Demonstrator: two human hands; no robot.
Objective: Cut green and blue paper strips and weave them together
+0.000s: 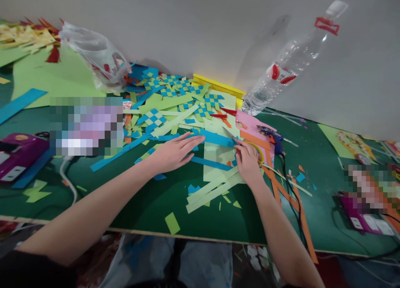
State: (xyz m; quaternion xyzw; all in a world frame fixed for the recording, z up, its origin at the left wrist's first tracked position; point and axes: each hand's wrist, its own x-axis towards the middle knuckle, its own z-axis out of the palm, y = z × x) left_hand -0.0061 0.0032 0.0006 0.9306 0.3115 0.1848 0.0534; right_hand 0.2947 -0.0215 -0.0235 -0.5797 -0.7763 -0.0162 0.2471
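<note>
My right hand [248,161] is closed around a pair of scissors [230,135], whose blades point up and left over a blue paper strip [218,138]. A yellow ring [260,154] shows beside that hand; I cannot tell whether it belongs to the scissors. With fingers stretched out, my left hand [175,155] lies flat, its fingertips at the left end of the blue strip. Under the strip is a pale green sheet [215,165]. Several woven blue-and-green paper fish [153,120] lie beyond my left hand.
A clear plastic bottle [287,67] stands at the wall, near a pink sheet [253,122] and a blue glue gun [276,142]. Its black cable runs down the table. Orange strips [281,186] lie at the right, and a plastic bag [93,50] at the back left.
</note>
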